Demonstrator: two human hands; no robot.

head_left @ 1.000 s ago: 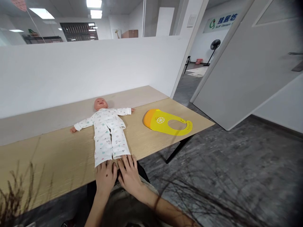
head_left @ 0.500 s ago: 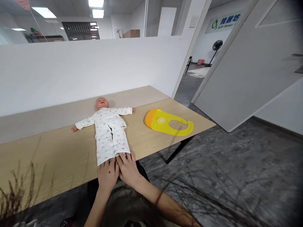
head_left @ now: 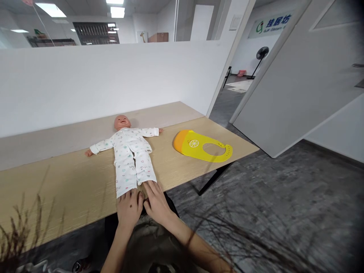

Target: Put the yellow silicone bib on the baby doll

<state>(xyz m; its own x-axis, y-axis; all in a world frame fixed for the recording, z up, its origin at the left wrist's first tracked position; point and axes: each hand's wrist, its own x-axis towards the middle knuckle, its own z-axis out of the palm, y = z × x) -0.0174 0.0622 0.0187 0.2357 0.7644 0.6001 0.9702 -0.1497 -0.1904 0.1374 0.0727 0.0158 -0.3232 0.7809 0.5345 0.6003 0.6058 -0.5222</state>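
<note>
A baby doll (head_left: 129, 149) in white printed pyjamas lies on its back on the wooden table (head_left: 71, 182), head towards the wall, arms spread. My left hand (head_left: 129, 208) rests at the table's near edge, fingertips on the hem of the doll's left-side trouser leg. Beside it, my right hand (head_left: 156, 201) lies flat with fingers stretched, touching the other trouser hem. Both hands hold nothing. A yellow silicone bib (head_left: 200, 146) with an orange pocket and lemon print lies on the table to the doll's right.
A white partition wall (head_left: 99, 79) runs behind the table. The table's right end sits by a doorway with an open grey door (head_left: 298, 83). Dark floor (head_left: 270, 212) lies to the right. A standing fan (head_left: 257, 60) is far back.
Both hands have stayed at the trouser hems with only a slight shift; the right hand's fingers have drawn closer together. The view has tilted a little.
</note>
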